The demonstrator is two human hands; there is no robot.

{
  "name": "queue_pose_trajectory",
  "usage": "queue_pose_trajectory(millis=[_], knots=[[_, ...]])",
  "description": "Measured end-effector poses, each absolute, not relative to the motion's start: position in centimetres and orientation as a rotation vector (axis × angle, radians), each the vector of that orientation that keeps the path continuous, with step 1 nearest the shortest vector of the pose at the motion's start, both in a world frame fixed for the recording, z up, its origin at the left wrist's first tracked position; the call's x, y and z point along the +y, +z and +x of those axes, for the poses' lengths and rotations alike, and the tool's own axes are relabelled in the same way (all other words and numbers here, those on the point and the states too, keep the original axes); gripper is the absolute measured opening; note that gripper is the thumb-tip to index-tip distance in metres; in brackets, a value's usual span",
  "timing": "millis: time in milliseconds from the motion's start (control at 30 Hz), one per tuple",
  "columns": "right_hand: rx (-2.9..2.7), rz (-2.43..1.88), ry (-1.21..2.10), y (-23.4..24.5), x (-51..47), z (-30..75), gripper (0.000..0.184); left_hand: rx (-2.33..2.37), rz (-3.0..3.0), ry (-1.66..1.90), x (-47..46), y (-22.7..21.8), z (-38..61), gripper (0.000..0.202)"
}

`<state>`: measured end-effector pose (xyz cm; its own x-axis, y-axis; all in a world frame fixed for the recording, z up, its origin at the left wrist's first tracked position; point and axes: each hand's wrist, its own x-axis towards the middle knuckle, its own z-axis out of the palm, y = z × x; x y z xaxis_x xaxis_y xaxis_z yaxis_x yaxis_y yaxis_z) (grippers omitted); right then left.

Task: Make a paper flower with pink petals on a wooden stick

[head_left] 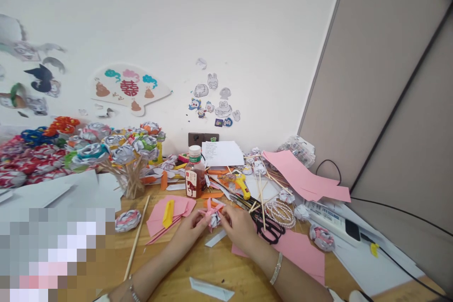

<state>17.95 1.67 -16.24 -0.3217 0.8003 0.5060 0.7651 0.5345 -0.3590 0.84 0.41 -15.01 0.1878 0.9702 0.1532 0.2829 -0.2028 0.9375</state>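
Note:
Between my two hands is a small pink and white folded-paper flower [214, 212], held just above the wooden table. My left hand [196, 224] pinches it from the left side, and my right hand [236, 224] pinches its right edge. Fingers partly cover the flower. Left of my left hand lies a stack of pink paper pieces [179, 210] with a folded yellow strip [169, 213] on top. Below the hands are folded white paper strips [211, 290]. Pink sheets [300, 250] lie under and beside my right forearm, near black-handled scissors [272, 231].
A bottle of reddish drink [195, 174] stands behind the hands. A yellow glue gun [242, 185], bead strings [281, 213] and thin sticks crowd the back right. Paper flowers on sticks [130, 151] fill the back left. A power strip [331, 222] with a phone lies at right.

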Motion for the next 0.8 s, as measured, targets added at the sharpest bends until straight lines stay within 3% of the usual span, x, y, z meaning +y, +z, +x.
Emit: queue_pose_trajectory(millis=[800], knots=[[-2.214, -1.269, 0.031, -15.91, 1.51, 17.89, 0.011, 1.263, 1.681, 1.004, 0.26, -15.21, 0.78, 0.038]])
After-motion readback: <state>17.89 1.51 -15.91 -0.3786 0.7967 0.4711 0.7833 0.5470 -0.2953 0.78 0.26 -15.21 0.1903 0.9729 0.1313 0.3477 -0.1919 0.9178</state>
